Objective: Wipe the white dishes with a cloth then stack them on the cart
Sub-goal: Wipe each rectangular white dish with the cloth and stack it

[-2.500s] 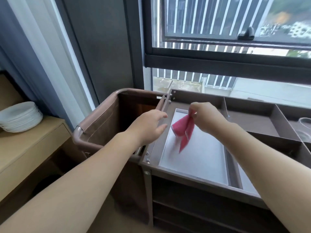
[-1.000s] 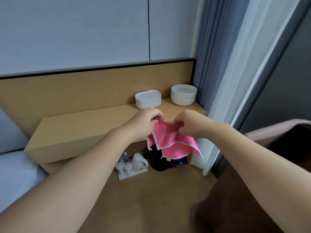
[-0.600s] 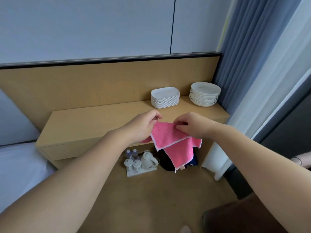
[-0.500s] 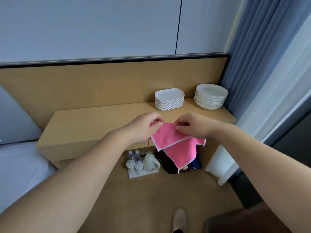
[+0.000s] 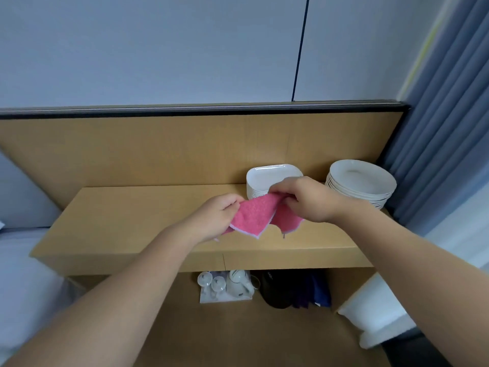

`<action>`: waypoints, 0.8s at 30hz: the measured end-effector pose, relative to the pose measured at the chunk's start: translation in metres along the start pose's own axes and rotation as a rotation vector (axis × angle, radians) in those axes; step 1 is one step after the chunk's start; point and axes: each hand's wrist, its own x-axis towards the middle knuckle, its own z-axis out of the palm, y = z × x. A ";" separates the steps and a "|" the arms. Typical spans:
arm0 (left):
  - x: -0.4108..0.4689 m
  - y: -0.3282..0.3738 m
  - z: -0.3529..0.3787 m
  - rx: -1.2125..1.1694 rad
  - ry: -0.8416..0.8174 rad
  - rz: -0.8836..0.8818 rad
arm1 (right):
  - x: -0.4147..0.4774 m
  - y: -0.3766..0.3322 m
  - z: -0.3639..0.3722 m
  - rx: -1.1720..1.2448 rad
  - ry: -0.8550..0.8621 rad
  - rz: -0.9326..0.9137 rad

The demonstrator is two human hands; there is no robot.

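A pink cloth (image 5: pixel 258 214) with a pale edge hangs between both hands above the wooden shelf (image 5: pixel 137 221). My left hand (image 5: pixel 215 215) pinches its left end, and my right hand (image 5: pixel 307 198) bunches its right end. Behind my right hand stands a stack of white rectangular dishes (image 5: pixel 264 176), partly hidden by it. A stack of white round plates (image 5: pixel 361 182) sits at the shelf's right end. The cart is out of view.
Under the shelf a white tray with a teapot and cups (image 5: pixel 225 286) rests on the floor beside dark folded items (image 5: pixel 296 290). Blue curtains (image 5: pixel 444 133) hang on the right. A white bed (image 5: pixel 18 274) lies at the left.
The view has come closer to the shelf, so the dish stacks look larger. Both hands now hold the pink cloth over the shelf top, and my right hand has bunched its end.
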 end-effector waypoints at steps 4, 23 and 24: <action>0.027 0.000 0.012 -0.037 0.001 -0.020 | 0.020 0.023 -0.005 0.093 0.107 0.031; 0.137 -0.028 0.010 0.001 0.004 0.081 | 0.077 0.068 -0.011 0.042 0.241 0.111; 0.143 -0.032 0.001 0.037 0.006 0.091 | 0.082 0.069 -0.011 0.021 0.235 0.161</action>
